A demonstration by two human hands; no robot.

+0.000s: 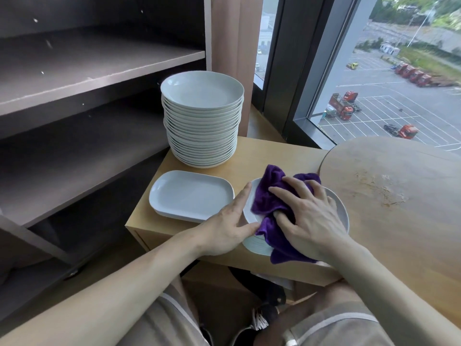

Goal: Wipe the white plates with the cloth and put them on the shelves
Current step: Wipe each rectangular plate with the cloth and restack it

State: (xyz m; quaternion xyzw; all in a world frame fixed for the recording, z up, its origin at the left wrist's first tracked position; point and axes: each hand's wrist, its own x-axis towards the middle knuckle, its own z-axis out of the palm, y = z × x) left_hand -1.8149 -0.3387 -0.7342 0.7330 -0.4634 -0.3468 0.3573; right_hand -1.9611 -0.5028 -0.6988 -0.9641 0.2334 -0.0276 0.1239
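Note:
A purple cloth lies bunched on the top white plate of a short stack at the front of a small wooden table. My right hand presses on the cloth, thumb tucked into its folds. My left hand steadies the plate's left rim with straight fingers and thumb. A tall stack of round white plates stands at the table's back. Two rectangular white plates lie stacked to the left. Dark shelves stand empty on the left.
A round wooden tabletop overlaps the small table on the right. A window lies behind it. My knees and shoes show below the table's front edge.

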